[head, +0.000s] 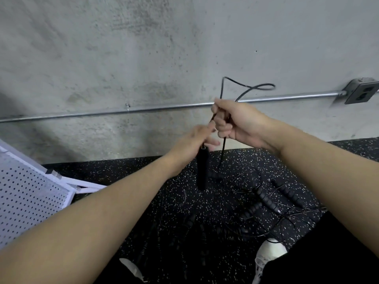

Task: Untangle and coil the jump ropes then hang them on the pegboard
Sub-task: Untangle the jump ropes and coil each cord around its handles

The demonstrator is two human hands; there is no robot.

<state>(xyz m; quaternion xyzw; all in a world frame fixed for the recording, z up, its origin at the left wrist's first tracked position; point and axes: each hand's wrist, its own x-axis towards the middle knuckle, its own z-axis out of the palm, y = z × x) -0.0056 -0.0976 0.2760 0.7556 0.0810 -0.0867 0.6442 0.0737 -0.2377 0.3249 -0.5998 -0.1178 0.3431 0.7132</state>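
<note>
Right grip [229, 121]: fingers curled tight round the thin black cord [222, 148], strands pinched in the fist, one loop [254, 88] springing out above the knuckles against the concrete wall. Left grip [196, 138]: wrapped round the top of a black foam handle [202, 169], which hangs upright below it, index finger reaching up to touch the cord just under the right fist. Both held well above the floor, near its far edge at the wall.

Below, on the speckled rubber floor [143, 201] toward its right side: the remaining tangle of ropes [266, 203], beaded segments and fine wires crossing, close to the shoes. Pegboard [26, 193] lying tilted at the floor's left edge, nothing hung on it in view.

Likely trouble: cord trailing down from the right fist into the pile, so pulling upward could drag the tangle along or cinch a knot tighter. Springy free loop apt to kink or slip out and undo the coil. Loose strands by the feet, a snag or trip risk.

No brand, label or writing legible anywhere.
</note>
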